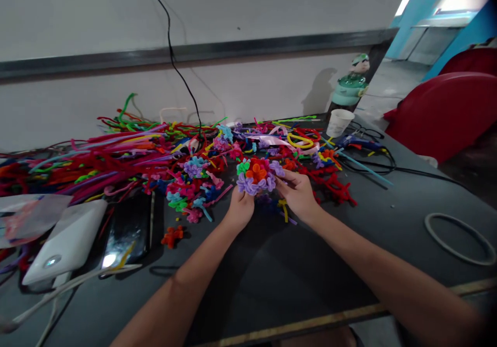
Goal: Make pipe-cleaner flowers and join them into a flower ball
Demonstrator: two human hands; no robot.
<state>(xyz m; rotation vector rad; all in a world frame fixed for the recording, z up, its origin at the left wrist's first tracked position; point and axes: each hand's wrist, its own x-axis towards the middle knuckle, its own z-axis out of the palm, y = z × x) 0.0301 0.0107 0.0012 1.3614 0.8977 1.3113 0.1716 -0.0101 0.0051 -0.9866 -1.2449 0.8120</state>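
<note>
A bunch of pipe-cleaner flowers (256, 173), purple, orange, green and pink, is held above the dark table (295, 279). My left hand (241, 208) closes round its underside, where the stems are hidden. At its right edge, the fingers of my right hand (298, 194) pinch a purple flower. Loose pipe-cleaner flowers (190, 189) in pink, blue and green lie just left of my hands. A single orange flower (172, 236) rests apart, nearer the front. Behind my hands, a lilac ribbon (272, 139) lies among the pieces.
Pipe cleaners (116, 150) are heaped along the wall. A white power bank (68, 241), a black phone (128, 228) and cables lie left. On the right stand a paper cup (339, 123) and a green figure (350, 85); a grey ring (460, 238) lies near the edge, beyond it a red chair (446, 111).
</note>
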